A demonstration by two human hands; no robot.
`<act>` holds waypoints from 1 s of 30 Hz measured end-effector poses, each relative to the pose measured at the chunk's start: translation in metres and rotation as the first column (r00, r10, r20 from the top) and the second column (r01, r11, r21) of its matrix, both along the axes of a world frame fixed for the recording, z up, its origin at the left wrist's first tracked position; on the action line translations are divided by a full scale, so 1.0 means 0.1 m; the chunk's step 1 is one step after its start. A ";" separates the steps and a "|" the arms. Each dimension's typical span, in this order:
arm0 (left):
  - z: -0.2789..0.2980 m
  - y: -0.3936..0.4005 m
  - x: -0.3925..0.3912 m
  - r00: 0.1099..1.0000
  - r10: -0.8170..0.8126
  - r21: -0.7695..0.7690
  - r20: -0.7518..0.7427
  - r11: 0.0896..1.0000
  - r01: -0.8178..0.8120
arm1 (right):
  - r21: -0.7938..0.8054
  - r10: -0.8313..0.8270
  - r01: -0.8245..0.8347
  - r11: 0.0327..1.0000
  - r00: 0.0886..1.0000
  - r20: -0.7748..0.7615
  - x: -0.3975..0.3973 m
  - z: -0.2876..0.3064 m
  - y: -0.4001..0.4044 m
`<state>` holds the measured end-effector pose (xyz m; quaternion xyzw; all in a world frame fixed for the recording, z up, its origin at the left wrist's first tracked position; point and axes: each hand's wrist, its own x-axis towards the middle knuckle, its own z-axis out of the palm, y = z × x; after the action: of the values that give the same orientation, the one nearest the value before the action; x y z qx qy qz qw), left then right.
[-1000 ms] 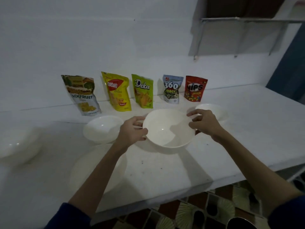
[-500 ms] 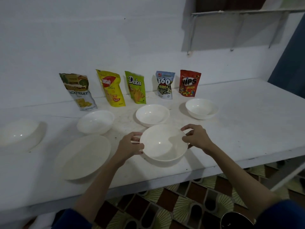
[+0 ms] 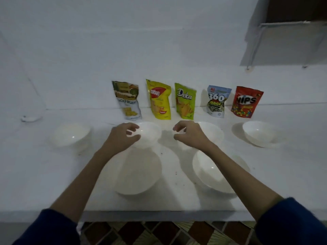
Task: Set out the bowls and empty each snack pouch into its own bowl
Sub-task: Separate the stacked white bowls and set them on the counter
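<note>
Five snack pouches lean on the wall: jackfruit (image 3: 128,101), yellow Nabati (image 3: 159,99), green Deka (image 3: 184,101), 360 Kuaci (image 3: 217,102), red Nips (image 3: 246,102). White bowls stand in front: far left (image 3: 70,135), left middle (image 3: 150,136), right middle (image 3: 212,132), far right (image 3: 258,133). Nearer me sit a wide bowl (image 3: 139,174) and another bowl (image 3: 210,172). My left hand (image 3: 123,137) hovers at the left-middle bowl's left rim, fingers loosely curled; contact is unclear in the blur. My right hand (image 3: 190,134), fingers loosely curled and holding nothing, hangs in front of the right-middle bowl.
The white table (image 3: 283,174) ends at a front edge near my elbows, with patterned floor tiles (image 3: 159,232) below. A small white object (image 3: 29,119) lies at the back left. A shelf bracket (image 3: 283,43) juts from the wall at upper right.
Both hands let go of the bowl they carried; it now rests near me on the right. My hands have moved forward toward the back row of bowls.
</note>
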<state>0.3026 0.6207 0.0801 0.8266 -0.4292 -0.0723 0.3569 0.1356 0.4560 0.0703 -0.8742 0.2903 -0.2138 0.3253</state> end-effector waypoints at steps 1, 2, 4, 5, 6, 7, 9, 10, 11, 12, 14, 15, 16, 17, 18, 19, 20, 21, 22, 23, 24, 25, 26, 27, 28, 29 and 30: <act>0.03 0.15 0.24 0.998 0.046 0.010 0.032 0.999 -0.047 | 0.012 0.045 -0.045 0.999 0.999 0.000 0.30 0.02 0.09; 0.05 0.30 0.48 0.994 0.091 0.023 0.059 0.995 -0.092 | 0.027 0.087 -0.087 0.996 0.996 -0.001 0.60 0.03 0.19; 0.04 0.62 0.98 0.979 0.174 0.058 0.110 0.982 -0.181 | 0.060 0.160 -0.159 0.986 0.987 -0.023 1.21 0.05 0.40; 0.00 0.75 1.20 0.968 0.209 0.087 0.138 0.971 -0.222 | 0.081 0.188 -0.184 0.980 0.981 -0.041 1.46 0.04 0.49; -0.03 0.89 1.43 0.954 0.244 0.120 0.173 0.956 -0.266 | 0.103 0.220 -0.214 0.971 0.974 -0.055 1.74 0.03 0.58; -0.08 1.04 1.68 0.937 0.276 0.153 0.216 0.938 -0.312 | 0.125 0.251 -0.242 0.962 0.966 -0.063 2.05 0.00 0.68; -0.17 1.25 2.09 0.905 0.323 0.215 0.278 0.897 -0.386 | 0.158 0.280 -0.265 0.951 0.956 -0.082 2.54 -0.07 0.83; -0.22 1.32 2.26 0.896 0.346 0.240 0.278 0.878 -0.414 | 0.173 0.282 -0.263 0.949 0.955 -0.092 2.76 -0.10 0.90; -0.26 1.38 2.42 0.895 0.366 0.255 0.253 0.868 -0.427 | 0.188 0.275 -0.253 0.949 0.956 -0.101 2.94 -0.15 0.96; -0.30 1.42 2.56 0.901 0.380 0.265 0.211 0.865 -0.427 | 0.201 0.267 -0.242 0.949 0.958 -0.107 3.10 -0.19 1.01; -0.39 1.46 2.80 0.917 0.383 0.293 0.109 0.869 -0.398 | 0.225 0.257 -0.227 0.948 0.959 -0.116 3.35 -0.31 1.06; -0.44 1.48 2.90 0.924 0.378 0.299 0.051 0.877 -0.375 | 0.228 0.252 -0.219 0.949 0.959 -0.127 3.45 -0.37 1.07; -0.47 1.48 2.97 0.925 0.378 0.290 -0.025 0.889 -0.355 | 0.223 0.250 -0.215 0.951 0.958 -0.142 3.52 -0.42 1.08; -0.51 1.49 3.03 0.918 0.380 0.272 -0.112 0.900 -0.340 | 0.216 0.247 -0.211 0.953 0.956 -0.160 3.59 -0.47 1.07; -0.54 1.49 3.06 0.907 0.377 0.251 -0.190 0.911 -0.326 | 0.213 0.242 -0.203 0.956 0.954 -0.177 3.63 -0.52 1.07; -0.57 1.49 3.09 0.897 0.368 0.224 -0.246 0.922 -0.316 | 0.218 0.233 -0.191 0.957 0.955 -0.185 3.67 -0.55 1.07; -0.60 1.49 3.11 0.894 0.358 0.198 -0.269 0.929 -0.313 | 0.233 0.221 -0.177 0.956 0.959 -0.180 3.70 -0.58 1.07; -0.62 1.49 3.13 0.896 0.349 0.174 -0.276 0.935 -0.310 | 0.249 0.206 -0.161 0.955 0.964 -0.168 3.73 -0.60 1.07; -0.64 1.49 3.14 0.900 0.341 0.154 -0.271 0.939 -0.309 | 0.256 0.192 -0.148 0.955 0.968 -0.159 3.74 -0.62 1.07; -0.64 1.49 3.14 0.904 0.337 0.138 -0.263 0.940 -0.311 | 0.258 0.182 -0.139 0.956 0.971 -0.153 3.74 -0.62 1.08; -0.64 1.48 3.14 0.908 0.334 0.127 -0.254 0.942 -0.311 | 0.258 0.175 -0.134 0.957 0.974 -0.145 3.74 -0.61 1.09; -0.63 1.47 3.14 0.910 0.330 0.118 -0.250 0.943 -0.310 | 0.259 0.169 -0.130 0.957 0.977 -0.132 3.73 -0.61 1.09; -0.61 1.46 3.13 0.912 0.326 0.109 -0.247 0.945 -0.308 | 0.262 0.162 -0.128 0.957 0.980 -0.113 3.70 -0.59 1.08; -0.58 1.44 3.11 0.915 0.320 0.095 -0.246 0.947 -0.305 | 0.266 0.153 -0.124 0.956 0.984 -0.090 3.67 -0.57 1.06; -0.53 1.41 3.09 0.919 0.310 0.076 -0.246 0.951 -0.300 | 0.267 0.143 -0.120 0.956 0.987 -0.068 3.62 -0.54 1.03; -0.47 1.37 3.06 0.924 0.294 0.052 -0.244 0.955 -0.291 | 0.266 0.131 -0.114 0.957 0.990 -0.048 3.57 -0.49 1.00; -0.40 1.32 3.01 0.930 0.277 0.031 -0.240 0.960 -0.278 | 0.264 0.115 -0.103 0.959 0.993 -0.028 3.49 -0.43 0.96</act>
<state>0.6035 0.7524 0.0396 0.8633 -0.2614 -0.1204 0.4147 0.4848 0.5517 0.0268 -0.8425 0.2743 -0.1362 0.4431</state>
